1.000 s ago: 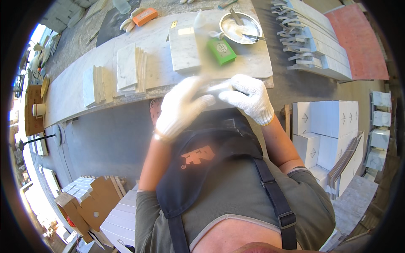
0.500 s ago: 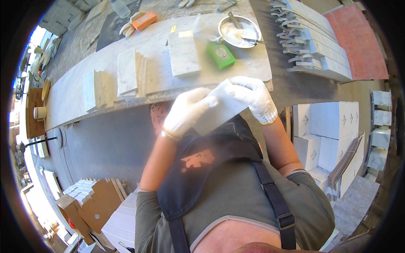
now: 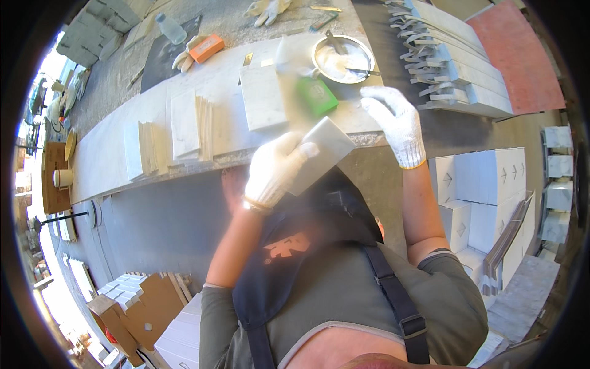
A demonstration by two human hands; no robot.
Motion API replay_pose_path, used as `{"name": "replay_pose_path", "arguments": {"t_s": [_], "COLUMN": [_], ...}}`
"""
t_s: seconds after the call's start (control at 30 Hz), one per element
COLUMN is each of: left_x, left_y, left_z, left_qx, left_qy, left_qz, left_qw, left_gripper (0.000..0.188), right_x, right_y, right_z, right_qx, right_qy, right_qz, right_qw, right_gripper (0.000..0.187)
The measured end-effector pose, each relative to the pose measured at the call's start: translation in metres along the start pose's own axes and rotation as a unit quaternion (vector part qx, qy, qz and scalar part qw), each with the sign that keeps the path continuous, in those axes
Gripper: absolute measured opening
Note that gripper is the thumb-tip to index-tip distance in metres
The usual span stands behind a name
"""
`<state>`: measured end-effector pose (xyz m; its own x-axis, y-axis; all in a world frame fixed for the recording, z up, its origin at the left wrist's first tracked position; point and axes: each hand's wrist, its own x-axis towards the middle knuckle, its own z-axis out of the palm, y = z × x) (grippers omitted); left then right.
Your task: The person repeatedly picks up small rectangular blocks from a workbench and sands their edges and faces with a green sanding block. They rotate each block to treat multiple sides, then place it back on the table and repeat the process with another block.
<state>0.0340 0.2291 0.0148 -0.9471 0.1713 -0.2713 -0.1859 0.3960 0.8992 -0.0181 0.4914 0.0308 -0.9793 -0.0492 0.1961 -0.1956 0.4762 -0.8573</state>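
Note:
My left hand (image 3: 276,167), in a white knit glove, grips a flat pale grey-white stone tile (image 3: 322,152) with its thumb on the upper face. The tile is held tilted in front of my apron, just off the near edge of the bench. My gloved right hand (image 3: 396,120) is apart from the tile, raised to its right. Its fingers are loosely bent and apart, with nothing visible in them. Beyond it stands a round bowl (image 3: 314,56) of white paste with tools in it. A green block (image 3: 318,95) lies just left of that hand.
On the bench slab (image 3: 98,147) stand a larger marble tile (image 3: 263,97) and two leaning stacks of thin tiles (image 3: 184,126). Farther back lie an orange box (image 3: 206,48), loose gloves (image 3: 268,11) and a plastic bottle (image 3: 171,28). White cartons (image 3: 476,178) are piled at my right.
My right hand has let go of the tile and moved right and slightly up. The left hand still holds the tile, now tilted more steeply. The whole view has shifted slightly.

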Motion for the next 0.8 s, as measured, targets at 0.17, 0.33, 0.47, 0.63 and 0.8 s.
{"name": "replay_pose_path", "arguments": {"t_s": [0.17, 0.33, 0.47, 0.63, 0.8], "left_x": [0.025, 0.063, 0.092, 0.127, 0.146], "left_y": [0.027, 0.048, 0.061, 0.066, 0.059], "left_z": [0.014, 0.017, 0.012, 0.0, -0.002], "left_qx": [0.026, 0.096, 0.108, 0.162, 0.159], "left_qy": [-0.002, -0.016, -0.016, -0.017, -0.002], "left_qz": [0.016, 0.038, 0.026, 0.049, 0.041], "left_qw": [1.0, 0.995, 0.994, 0.985, 0.986], "left_gripper": [0.038, 0.039, 0.039, 0.035, 0.036], "right_x": [0.055, 0.093, 0.11, 0.123, 0.134], "right_y": [0.035, 0.053, 0.063, 0.078, 0.089], "right_z": [-0.025, -0.026, -0.022, -0.033, -0.04], "right_qx": [-0.367, -0.401, -0.401, -0.322, -0.125], "right_qy": [0.072, -0.074, -0.099, -0.097, -0.062], "right_qz": [-0.099, 0.039, 0.045, 0.05, 0.053], "right_qw": [0.922, 0.912, 0.909, 0.94, 0.989], "right_gripper": [0.033, 0.033, 0.03, 0.026, 0.024]}}
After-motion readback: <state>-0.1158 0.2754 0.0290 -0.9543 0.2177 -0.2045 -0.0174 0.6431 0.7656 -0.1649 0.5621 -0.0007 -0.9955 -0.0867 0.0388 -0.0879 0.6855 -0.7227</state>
